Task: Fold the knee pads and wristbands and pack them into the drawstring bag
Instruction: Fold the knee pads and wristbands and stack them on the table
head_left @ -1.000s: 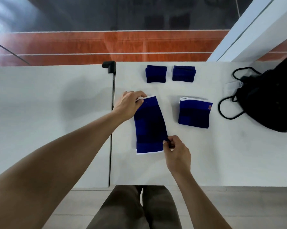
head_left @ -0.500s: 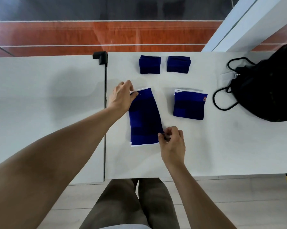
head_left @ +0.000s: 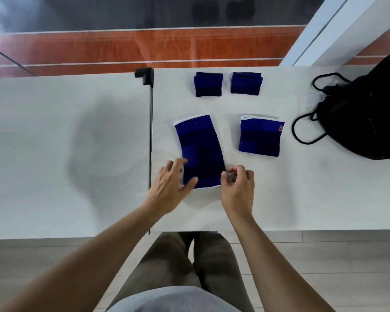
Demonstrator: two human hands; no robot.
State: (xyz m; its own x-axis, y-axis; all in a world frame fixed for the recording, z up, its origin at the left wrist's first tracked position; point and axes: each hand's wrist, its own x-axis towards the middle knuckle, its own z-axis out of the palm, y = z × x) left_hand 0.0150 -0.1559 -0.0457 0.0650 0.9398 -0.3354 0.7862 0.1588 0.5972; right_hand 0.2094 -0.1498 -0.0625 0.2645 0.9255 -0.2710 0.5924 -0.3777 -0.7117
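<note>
A long blue knee pad [head_left: 198,147] lies flat and unfolded on the white table [head_left: 279,199]. My left hand [head_left: 170,182] rests at its near left corner, fingers spread, thumb over the fabric. My right hand [head_left: 238,184] is curled at the near right corner, pinching the edge. A second knee pad [head_left: 260,138], folded in half, lies to the right. Two folded blue wristbands [head_left: 208,84] [head_left: 246,83] sit side by side at the far edge. The black drawstring bag [head_left: 365,118] lies at the right with its cords looped on the table.
A second white table [head_left: 54,143] adjoins on the left, with a dark seam and a black clamp [head_left: 144,74] between them. Beyond the tables are an orange floor and a white post. My legs show below the near table edge.
My left hand has left the knee pad's far left corner and come down to its near left corner. My right hand has stayed at the near right corner.
</note>
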